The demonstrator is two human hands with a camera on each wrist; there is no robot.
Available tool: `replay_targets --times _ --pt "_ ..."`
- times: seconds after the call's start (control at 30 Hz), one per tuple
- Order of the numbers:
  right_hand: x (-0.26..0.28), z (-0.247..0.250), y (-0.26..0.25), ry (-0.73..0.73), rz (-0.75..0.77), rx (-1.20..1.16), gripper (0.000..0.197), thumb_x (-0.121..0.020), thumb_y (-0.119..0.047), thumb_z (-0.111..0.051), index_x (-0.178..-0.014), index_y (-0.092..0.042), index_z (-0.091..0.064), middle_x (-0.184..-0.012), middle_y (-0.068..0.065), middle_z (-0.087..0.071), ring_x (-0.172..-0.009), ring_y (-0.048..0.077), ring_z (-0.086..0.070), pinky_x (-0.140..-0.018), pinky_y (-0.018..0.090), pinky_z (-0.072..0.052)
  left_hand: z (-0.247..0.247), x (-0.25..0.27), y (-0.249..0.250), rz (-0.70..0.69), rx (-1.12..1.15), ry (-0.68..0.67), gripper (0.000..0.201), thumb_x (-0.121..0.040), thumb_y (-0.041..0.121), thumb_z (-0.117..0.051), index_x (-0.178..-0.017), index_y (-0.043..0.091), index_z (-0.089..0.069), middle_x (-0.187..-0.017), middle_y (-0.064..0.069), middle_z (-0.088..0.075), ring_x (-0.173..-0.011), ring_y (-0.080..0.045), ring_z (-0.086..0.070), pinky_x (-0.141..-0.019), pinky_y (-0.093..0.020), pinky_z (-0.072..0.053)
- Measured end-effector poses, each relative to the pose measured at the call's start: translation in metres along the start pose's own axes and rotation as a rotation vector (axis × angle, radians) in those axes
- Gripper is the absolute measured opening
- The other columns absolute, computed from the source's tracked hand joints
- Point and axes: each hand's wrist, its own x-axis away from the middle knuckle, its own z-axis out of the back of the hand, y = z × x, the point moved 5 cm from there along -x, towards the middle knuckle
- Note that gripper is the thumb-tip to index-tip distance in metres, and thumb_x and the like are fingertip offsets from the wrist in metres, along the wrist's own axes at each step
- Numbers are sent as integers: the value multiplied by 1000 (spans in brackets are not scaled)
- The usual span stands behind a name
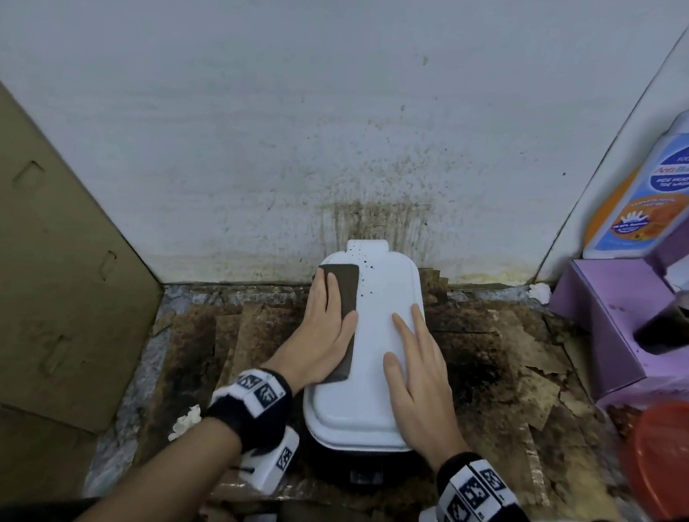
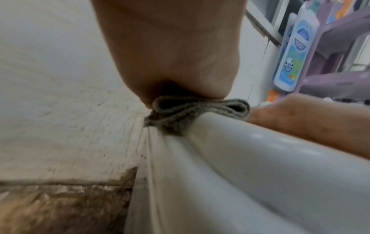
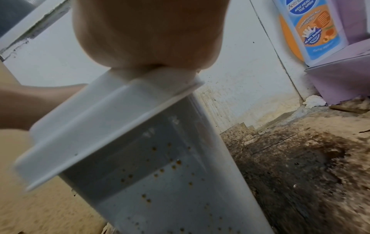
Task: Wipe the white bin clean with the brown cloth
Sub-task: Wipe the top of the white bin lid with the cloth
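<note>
A folded brown cloth [image 1: 342, 301] lies under the flat left hand [image 1: 325, 333] on the lid of a white plastic pedal bin [image 1: 371, 385] set vs. a stained wall [image 1: 344, 118]. Right hand [image 1: 416, 372] rests open on the lid's right side, gripping nothing. Risk: dark specks near the hinge may smear; hard pressure w/ a light brace could shift the bin.

Left hand [image 1: 326, 324]: seen at centre frame in the head view, laid flat, fingers extended, palm down.
Right hand [image 1: 418, 372]: placed just right of centre, fingers straight and spread, palm pressed down.
Wrists: banded, at lower frame.
</note>
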Motion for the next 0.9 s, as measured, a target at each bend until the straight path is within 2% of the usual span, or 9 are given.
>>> replay_targets --times 0.1,0.27,0.33,0.4,0.53,0.63,0.73,0.83,0.9 --pt "0 0 0 2 -2 -8 57 -104 -50 -29 -159 -39 -22 -167 -27 6 -151 -3 -5 -121 27 -10 14 -39 -2 41 37 51 73 -112 29 -39 -164 2 3 -173 -19 8 -161 -37 4 -130 -49 -4" --pt "-1 0 -2 5 -10 -21 55 -104 -48 -31 -158 -40 -24 -167 -26 2 -152 0 -7 -120 27 -10 24 -62 -4 25 40 49 70 -112 29 -38 -165 3 0 -174 -19 2 -161 -37 -1 -130 -50 -8" --pt "-1 1 -2 6 -6 -20 55 -104 -48 -32 -157 -39 -26 -167 -26 1 -151 -3 -6 -119 26 -9 24 -57 -4 9 33 30 69 -113 30 -35 -165 2 2 -174 -18 6 -161 -35 3 -131 -48 -6" --pt "0 1 -1 8 -5 -21 54 -103 -47 -32 -157 -39 -26 -167 -27 1 -149 -6 -5 -118 24 -9 20 -47 -3 -6 -17 -25 68 -115 30 -28 -162 1 12 -172 -15 19 -161 -28 14 -131 -42 -1" --pt "0 1 -2 8 -8 -23 54 -103 -48 -31 -156 -39 -26 -167 -27 1 -150 -4 -8 -117 25 -10 10 -17 -4 0 -40 -67 74 -114 41 -24 -160 9 24 -166 -2 39 -156 -15 29 -130 -35 4" --pt "0 2 -2 12 -7 -26 54 -103 -45 -31 -156 -40 -27 -167 -28 0 -149 -5 -8 -117 23 -8 2 14 1 -15 -94 -88 74 -114 41 -23 -158 10 28 -162 0 44 -153 -12 35 -126 -28 11" --pt "1 2 -3 15 -9 -28 54 -102 -42 -31 -156 -40 -28 -166 -28 -1 -148 -7 -7 -116 19 -5 -6 41 5 -56 -151 -84 72 -115 40 -22 -148 13 35 -157 0 49 -150 -9 39 -123 -22 15" --pt "1 2 -2 22 -9 -17 54 -102 -42 -32 -156 -39 -28 -167 -27 -1 -147 -9 -7 -115 13 0 -14 52 2 -42 -52 -34 75 -114 45 -25 -155 18 31 -161 9 47 -150 -1 37 -123 -19 12" --pt "1 2 -2 21 -14 -16 54 -102 -43 -32 -156 -39 -28 -167 -27 -1 -147 -8 -7 -115 14 0 -16 52 0 -31 -5 -1 76 -112 47 -27 -160 20 27 -162 13 44 -149 3 36 -118 -14 15"
